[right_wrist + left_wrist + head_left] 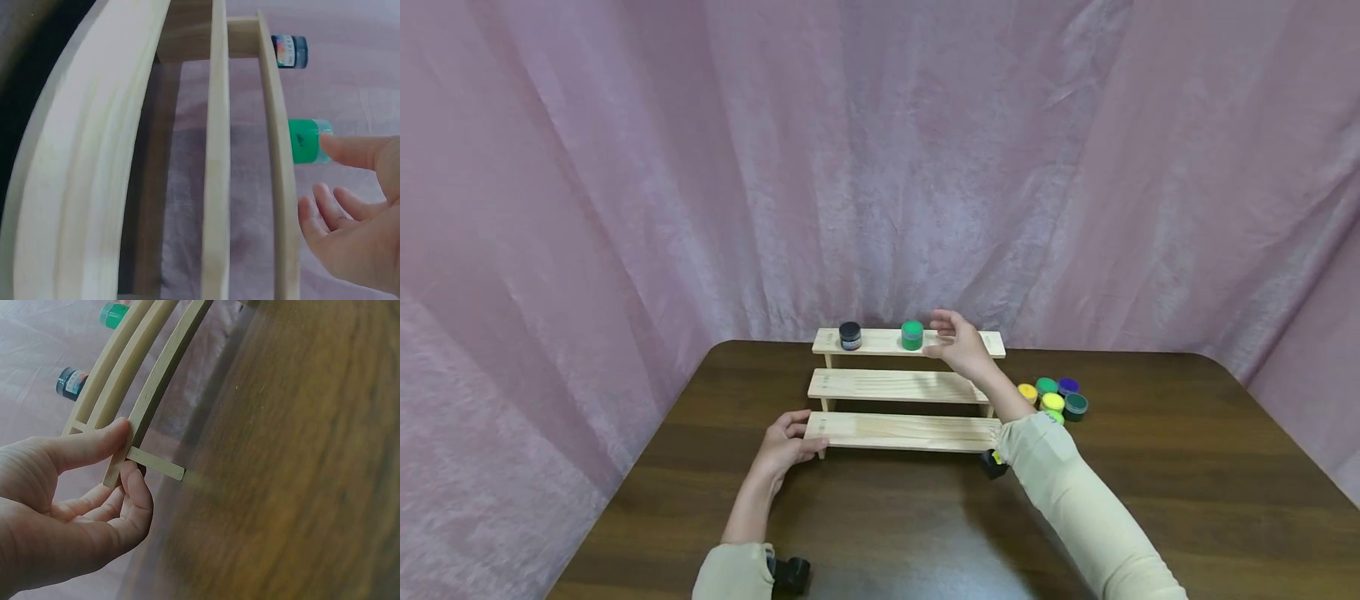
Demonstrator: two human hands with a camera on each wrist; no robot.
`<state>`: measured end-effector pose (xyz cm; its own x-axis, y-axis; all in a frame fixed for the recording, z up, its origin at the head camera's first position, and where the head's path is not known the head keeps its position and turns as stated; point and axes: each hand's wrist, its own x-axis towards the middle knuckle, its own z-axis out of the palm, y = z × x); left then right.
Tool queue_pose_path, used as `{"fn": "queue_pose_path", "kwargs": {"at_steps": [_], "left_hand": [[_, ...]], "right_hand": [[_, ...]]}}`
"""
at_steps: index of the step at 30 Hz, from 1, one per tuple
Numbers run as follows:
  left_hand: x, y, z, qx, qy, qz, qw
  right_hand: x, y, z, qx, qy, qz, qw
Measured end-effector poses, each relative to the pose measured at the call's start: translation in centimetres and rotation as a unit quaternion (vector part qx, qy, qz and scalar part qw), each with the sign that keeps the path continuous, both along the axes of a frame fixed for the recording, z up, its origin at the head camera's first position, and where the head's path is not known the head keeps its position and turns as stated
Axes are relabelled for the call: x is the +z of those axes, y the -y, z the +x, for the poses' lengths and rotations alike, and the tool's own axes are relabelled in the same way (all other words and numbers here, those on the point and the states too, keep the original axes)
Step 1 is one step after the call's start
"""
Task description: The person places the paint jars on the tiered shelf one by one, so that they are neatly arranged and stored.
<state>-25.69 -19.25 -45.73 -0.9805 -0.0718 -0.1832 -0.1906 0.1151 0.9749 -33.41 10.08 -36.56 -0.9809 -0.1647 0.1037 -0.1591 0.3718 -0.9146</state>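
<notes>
A three-tier pale wooden rack stands on the brown table. On its top shelf sit a black paint jar at the left end and a green paint jar near the middle. My left hand pinches the left end of the lowest shelf between thumb and fingers, as the left wrist view shows. Just right of the green jar is my right hand, thumb and fingers spread apart with nothing between them. In the right wrist view the thumb overlaps the green jar's lid.
Several paint jars stand grouped right of the rack, among them a yellow jar, a purple jar and a dark green jar. A pink curtain hangs behind the table.
</notes>
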Motion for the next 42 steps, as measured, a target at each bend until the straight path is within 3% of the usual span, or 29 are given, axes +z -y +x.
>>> {"fn": "queue_pose_path", "kwargs": {"at_steps": [11, 23, 28, 35, 39, 42], "left_hand": [[0.1, 0.4, -0.1, -0.003, 0.004, -0.01, 0.9999], [0.3, 0.6, 0.1, -0.001, 0.005, -0.009, 0.9999], [0.2, 0.4, 0.0, -0.005, 0.004, -0.007, 1.0], [-0.4, 0.8, 0.2, -0.025, -0.036, 0.019, 0.9988], [0.3, 0.6, 0.3, -0.009, -0.008, 0.0, 0.9999], [0.0, 0.6, 0.0, -0.006, 0.006, -0.004, 1.0]], "right_hand": [[0.4, -1.6, 1.3, -0.052, -0.031, -0.063, 0.9962], [0.5, -3.7, 2.9, -0.096, -0.052, -0.088, 0.9902], [0.0, -4.9, 3.8, -0.12, -0.043, -0.075, 0.9891], [-0.7, -6.4, 4.9, -0.143, -0.045, -0.069, 0.9863], [-0.9, -7.2, 5.1, -0.153, -0.052, -0.067, 0.9846], [-1.0, -8.0, 5.2, -0.162, -0.061, -0.075, 0.982]]}}
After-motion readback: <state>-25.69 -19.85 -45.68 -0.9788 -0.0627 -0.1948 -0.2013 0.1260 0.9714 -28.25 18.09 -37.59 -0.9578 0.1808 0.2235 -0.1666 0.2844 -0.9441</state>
